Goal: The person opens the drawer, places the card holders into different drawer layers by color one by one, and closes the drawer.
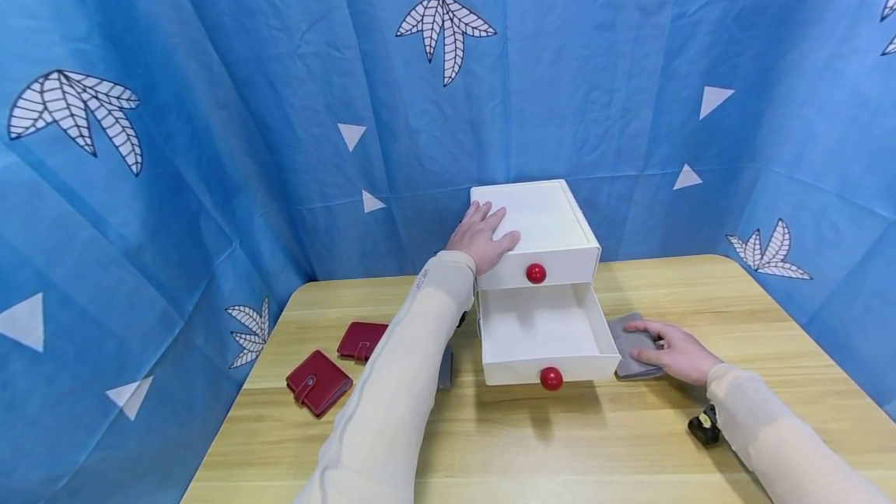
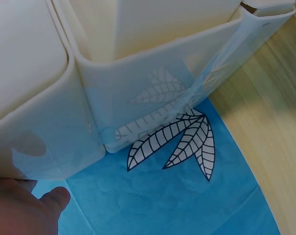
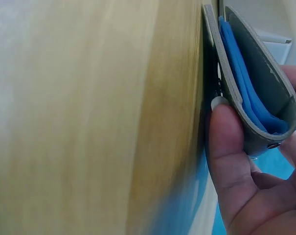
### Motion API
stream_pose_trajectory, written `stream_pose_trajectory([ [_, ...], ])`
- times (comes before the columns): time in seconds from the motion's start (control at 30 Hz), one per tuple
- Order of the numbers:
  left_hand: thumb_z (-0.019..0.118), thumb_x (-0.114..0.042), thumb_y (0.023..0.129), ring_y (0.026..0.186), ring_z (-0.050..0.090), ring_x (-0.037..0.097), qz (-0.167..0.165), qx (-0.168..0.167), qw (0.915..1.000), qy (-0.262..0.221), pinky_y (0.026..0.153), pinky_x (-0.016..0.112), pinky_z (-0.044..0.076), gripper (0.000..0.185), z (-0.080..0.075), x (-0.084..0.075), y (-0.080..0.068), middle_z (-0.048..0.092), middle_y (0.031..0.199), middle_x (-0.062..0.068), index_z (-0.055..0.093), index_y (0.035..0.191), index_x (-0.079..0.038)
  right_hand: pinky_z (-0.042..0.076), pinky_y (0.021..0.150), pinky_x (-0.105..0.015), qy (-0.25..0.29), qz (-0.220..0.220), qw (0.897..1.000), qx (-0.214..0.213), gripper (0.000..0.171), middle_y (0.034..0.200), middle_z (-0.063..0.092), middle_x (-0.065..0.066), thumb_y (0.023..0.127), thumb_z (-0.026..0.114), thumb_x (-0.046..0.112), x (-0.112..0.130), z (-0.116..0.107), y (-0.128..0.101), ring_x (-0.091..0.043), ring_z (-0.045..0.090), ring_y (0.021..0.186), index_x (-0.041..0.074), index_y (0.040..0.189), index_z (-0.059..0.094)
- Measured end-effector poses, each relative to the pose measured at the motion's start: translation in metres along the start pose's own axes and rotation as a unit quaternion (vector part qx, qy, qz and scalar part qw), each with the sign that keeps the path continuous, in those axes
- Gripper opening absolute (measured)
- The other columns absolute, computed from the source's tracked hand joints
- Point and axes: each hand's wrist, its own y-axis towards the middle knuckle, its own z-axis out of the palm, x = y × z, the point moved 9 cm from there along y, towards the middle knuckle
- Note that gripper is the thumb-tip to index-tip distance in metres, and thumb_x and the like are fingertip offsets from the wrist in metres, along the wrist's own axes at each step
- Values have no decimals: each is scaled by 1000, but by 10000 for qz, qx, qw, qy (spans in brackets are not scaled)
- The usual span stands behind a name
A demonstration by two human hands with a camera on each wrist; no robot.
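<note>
Left grip (image 1: 483, 238) splayed, right grip (image 1: 673, 351) pinching

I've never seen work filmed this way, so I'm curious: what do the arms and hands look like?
They belong to a person. The left sleeve and right sleeve are long and cream; dark lettering, too small to read, runs near the left cuff. The left hand and right hand are gloveless.

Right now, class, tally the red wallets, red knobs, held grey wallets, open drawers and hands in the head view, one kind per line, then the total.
Red wallets: 2
Red knobs: 2
Held grey wallets: 1
Open drawers: 1
Hands: 2
Total: 8
</note>
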Motion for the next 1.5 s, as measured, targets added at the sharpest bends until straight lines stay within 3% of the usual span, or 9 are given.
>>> stream_pose_trajectory([
  [0.3,35,-59,95,147,1,19,-11,42,10000,6,117,41,10,66,0,0,0,16,160,0,30,152,-26,50,70,-32,692,140,9969,356,62,115,54,-21,89,68,22,-7,4,1,-26,57,92,1,141,42],
  [0.53,35,-60,95,147,1,19,-26,49,10000,-38,117,42,10,67,0,1,1,15,160,0,29,152,-27,51,69,-30,920,110,9948,419,63,112,55,-20,89,68,19,-6,6,0,-25,57,91,-2,141,40],
  [0.97,35,-59,95,147,1,19,4,24,10000,9,117,40,10,66,-1,0,-1,16,160,0,30,152,-26,51,69,-31,767,152,9962,383,64,108,57,-18,88,70,21,-8,3,1,-26,57,91,0,141,42],
  [1.17,37,-58,95,147,2,19,-23,11,10000,41,117,40,11,65,3,2,6,16,160,0,31,152,-27,51,69,-32,752,162,9965,331,64,105,58,-16,88,70,22,-7,2,2,-25,56,91,1,141,42],
  [1.5,36,-59,95,147,2,18,-46,8,10000,-10,117,41,11,66,0,1,1,16,160,-1,31,152,-27,52,68,-32,847,64,9962,172,63,111,57,-21,89,70,21,1,-6,0,-26,57,91,0,141,42],
])
